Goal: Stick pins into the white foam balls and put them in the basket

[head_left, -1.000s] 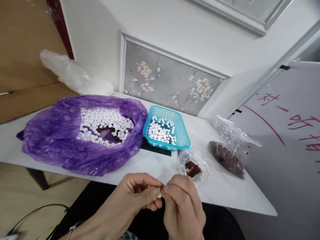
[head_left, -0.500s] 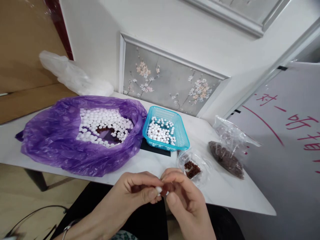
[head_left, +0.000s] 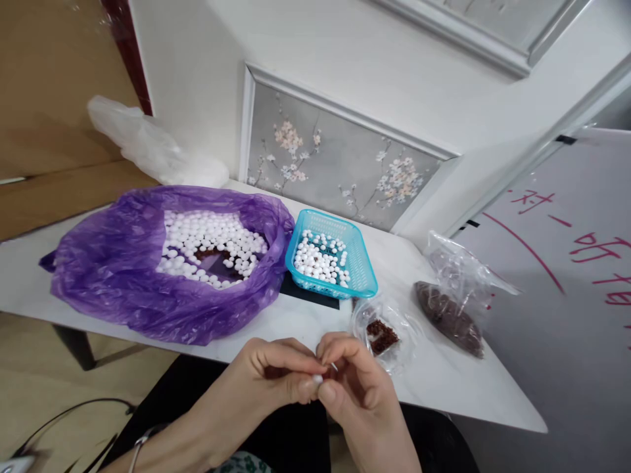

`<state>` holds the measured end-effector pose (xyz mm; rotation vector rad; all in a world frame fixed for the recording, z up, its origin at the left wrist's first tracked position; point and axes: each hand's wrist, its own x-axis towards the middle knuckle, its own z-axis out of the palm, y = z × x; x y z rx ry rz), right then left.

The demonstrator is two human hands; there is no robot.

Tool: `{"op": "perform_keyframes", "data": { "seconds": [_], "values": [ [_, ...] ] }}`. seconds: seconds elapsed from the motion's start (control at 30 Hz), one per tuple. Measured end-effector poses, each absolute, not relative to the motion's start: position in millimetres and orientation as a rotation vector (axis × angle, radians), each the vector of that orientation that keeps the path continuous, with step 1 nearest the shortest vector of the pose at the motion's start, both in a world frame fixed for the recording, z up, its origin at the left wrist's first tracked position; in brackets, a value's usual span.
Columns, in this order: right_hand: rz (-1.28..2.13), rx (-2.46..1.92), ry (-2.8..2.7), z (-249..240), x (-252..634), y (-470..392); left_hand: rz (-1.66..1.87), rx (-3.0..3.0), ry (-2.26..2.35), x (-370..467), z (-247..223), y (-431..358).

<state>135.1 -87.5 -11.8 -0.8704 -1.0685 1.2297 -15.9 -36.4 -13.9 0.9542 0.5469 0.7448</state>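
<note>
Low in the head view, just off the table's front edge, my two hands meet. My left hand [head_left: 271, 378] pinches a small white ball [head_left: 318, 379] between thumb and fingers. Touching the left fingertips, my right hand [head_left: 357, 387] is closed with its fingers bent. A thin pale sliver [head_left: 334, 366] shows among the right fingers; I cannot make out what it is. Close beyond the right hand lies an open clear plastic bag [head_left: 362, 322] with small red-brown pieces [head_left: 381, 337] inside.
On the white table [head_left: 266, 325], a purple plastic bag [head_left: 108, 269] lies open around many white balls [head_left: 202, 230]. Beside it, a blue basket [head_left: 362, 263] holds more balls. A clear bag of brown material [head_left: 448, 315] lies right, near a whiteboard [head_left: 557, 295]. A framed picture [head_left: 340, 151] leans behind.
My fingertips have drawn closer together around the white ball, and less of the ball shows. The whole view has shifted slightly; the bags and basket stay in place on the table.
</note>
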Motion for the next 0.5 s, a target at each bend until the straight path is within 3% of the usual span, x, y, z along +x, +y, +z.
{"op": "perform_keyframes", "data": {
  "seconds": [0.37,0.5],
  "values": [
    [1.383,-0.752,-1.025,-14,138,-85,0.700,0.841,0.542,-14,-13,-42],
    [1.291,-0.692,-1.045,-21,144,-85,0.679,0.905,0.550,-16,-8,-43]
  ]
}}
